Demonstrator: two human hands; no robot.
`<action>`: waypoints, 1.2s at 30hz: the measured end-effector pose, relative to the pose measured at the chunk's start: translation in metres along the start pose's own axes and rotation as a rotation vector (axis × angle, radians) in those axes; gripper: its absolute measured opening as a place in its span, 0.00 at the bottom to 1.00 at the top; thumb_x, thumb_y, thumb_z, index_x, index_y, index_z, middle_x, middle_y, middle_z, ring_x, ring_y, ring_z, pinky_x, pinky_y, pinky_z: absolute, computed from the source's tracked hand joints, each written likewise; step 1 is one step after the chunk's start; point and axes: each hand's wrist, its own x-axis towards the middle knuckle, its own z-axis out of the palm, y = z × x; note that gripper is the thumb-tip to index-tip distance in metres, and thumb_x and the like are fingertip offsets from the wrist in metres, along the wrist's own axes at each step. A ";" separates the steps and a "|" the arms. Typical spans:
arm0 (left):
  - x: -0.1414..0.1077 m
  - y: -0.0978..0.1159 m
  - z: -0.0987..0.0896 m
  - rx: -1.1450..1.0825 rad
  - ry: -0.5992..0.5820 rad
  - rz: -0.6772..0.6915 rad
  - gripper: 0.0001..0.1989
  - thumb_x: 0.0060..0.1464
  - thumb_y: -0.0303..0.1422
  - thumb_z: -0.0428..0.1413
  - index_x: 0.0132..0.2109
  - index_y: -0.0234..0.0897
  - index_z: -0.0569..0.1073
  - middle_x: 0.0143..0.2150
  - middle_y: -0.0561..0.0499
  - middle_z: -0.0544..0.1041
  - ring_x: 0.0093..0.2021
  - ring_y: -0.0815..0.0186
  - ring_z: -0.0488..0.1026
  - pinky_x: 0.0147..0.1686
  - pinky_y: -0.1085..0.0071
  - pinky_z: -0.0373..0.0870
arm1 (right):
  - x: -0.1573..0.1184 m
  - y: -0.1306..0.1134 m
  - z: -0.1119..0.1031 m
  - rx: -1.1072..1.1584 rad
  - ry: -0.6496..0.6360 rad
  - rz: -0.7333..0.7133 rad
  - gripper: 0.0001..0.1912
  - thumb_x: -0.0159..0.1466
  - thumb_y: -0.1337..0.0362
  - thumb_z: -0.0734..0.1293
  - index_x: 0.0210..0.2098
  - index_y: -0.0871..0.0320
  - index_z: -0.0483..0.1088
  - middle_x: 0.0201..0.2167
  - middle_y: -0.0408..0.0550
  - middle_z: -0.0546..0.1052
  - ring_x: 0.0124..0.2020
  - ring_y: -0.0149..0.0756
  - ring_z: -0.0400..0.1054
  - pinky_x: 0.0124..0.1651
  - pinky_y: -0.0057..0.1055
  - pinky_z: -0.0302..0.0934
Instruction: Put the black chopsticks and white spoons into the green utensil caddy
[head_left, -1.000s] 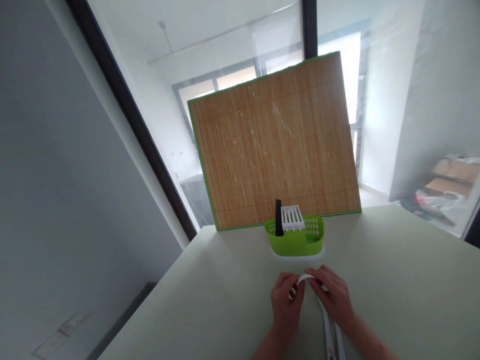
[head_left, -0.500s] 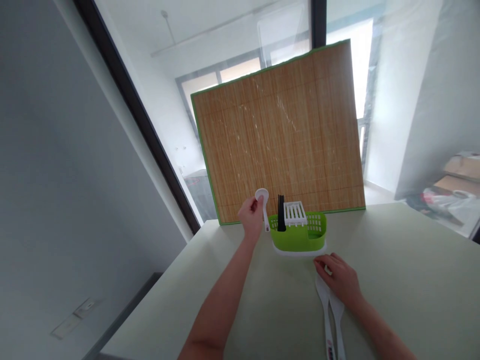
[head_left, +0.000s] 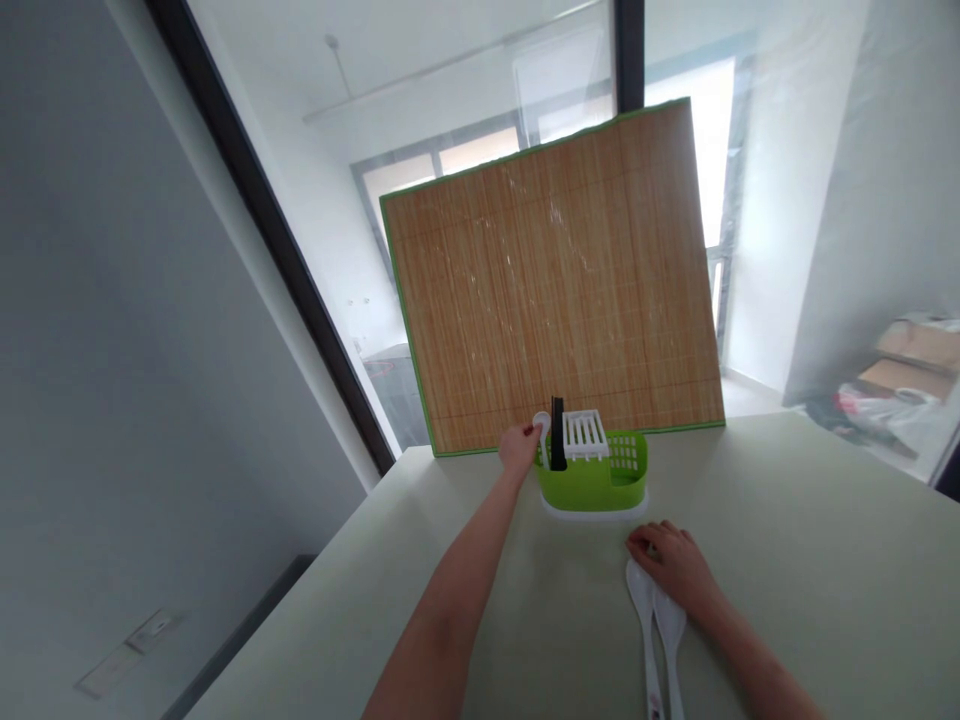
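Note:
My left hand (head_left: 519, 446) pinches a small white spoon (head_left: 544, 447) near its bowl. The spoon is upright, bowl up, with its handle pointing down into the left end of a green basket (head_left: 592, 490) with a white base. Right beside it a black upright piece (head_left: 558, 435) stands at the basket, next to a white slotted rack (head_left: 585, 435). In front of the basket, my right hand (head_left: 673, 563) rests low on the table with curled fingers; whether they hold anything is hidden. Under and beside it lie two white long-handled utensils (head_left: 643, 610) with broad oval heads.
The pale table (head_left: 780, 560) carries everything. Behind the basket a bamboo mat (head_left: 555, 290) with green edging leans against the glass. A grey wall (head_left: 112, 350) runs along the left. Cardboard boxes (head_left: 919, 350) are stacked beyond the table at right.
My left hand has moved right and lower with the spoon, bringing its handle to the basket's left end. My right hand has hardly moved.

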 end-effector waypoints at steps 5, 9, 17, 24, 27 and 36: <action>0.001 -0.008 0.010 0.045 -0.092 -0.032 0.13 0.48 0.42 0.57 0.34 0.40 0.79 0.33 0.45 0.79 0.38 0.57 0.75 0.34 0.68 0.67 | 0.001 -0.001 -0.001 0.001 -0.022 -0.005 0.12 0.62 0.60 0.59 0.31 0.52 0.73 0.29 0.45 0.77 0.36 0.39 0.67 0.39 0.34 0.53; 0.002 -0.011 0.012 0.038 -0.047 -0.059 0.12 0.51 0.39 0.55 0.40 0.40 0.78 0.39 0.45 0.79 0.42 0.58 0.74 0.37 0.68 0.67 | 0.001 -0.001 0.000 0.009 -0.050 -0.002 0.13 0.62 0.59 0.58 0.32 0.53 0.73 0.30 0.45 0.77 0.37 0.40 0.67 0.39 0.35 0.53; -0.003 -0.012 0.004 -0.002 0.028 -0.037 0.24 0.49 0.39 0.57 0.53 0.41 0.68 0.48 0.44 0.74 0.49 0.57 0.69 0.44 0.65 0.65 | 0.000 -0.001 -0.003 0.059 -0.129 -0.005 0.16 0.63 0.55 0.56 0.31 0.53 0.73 0.30 0.46 0.77 0.37 0.41 0.67 0.41 0.36 0.54; -0.059 -0.028 0.003 -0.172 0.390 0.117 0.17 0.52 0.33 0.53 0.50 0.39 0.68 0.50 0.44 0.70 0.53 0.58 0.64 0.53 0.61 0.58 | -0.002 0.006 -0.009 0.094 -0.201 0.039 0.13 0.58 0.56 0.62 0.37 0.51 0.74 0.30 0.45 0.76 0.37 0.40 0.68 0.42 0.36 0.54; -0.105 -0.041 0.019 -0.337 0.329 0.164 0.14 0.52 0.30 0.52 0.48 0.39 0.69 0.48 0.46 0.71 0.49 0.61 0.66 0.49 0.63 0.63 | -0.001 0.011 -0.008 0.085 -0.227 0.042 0.10 0.57 0.58 0.62 0.33 0.53 0.74 0.30 0.45 0.76 0.37 0.40 0.67 0.41 0.34 0.55; -0.195 -0.030 0.051 -0.536 -0.228 0.208 0.15 0.51 0.34 0.55 0.47 0.41 0.70 0.42 0.52 0.74 0.32 0.72 0.68 0.29 0.76 0.66 | 0.000 0.004 -0.002 0.200 -0.037 -0.075 0.12 0.62 0.58 0.60 0.32 0.55 0.72 0.29 0.46 0.75 0.35 0.39 0.67 0.41 0.36 0.56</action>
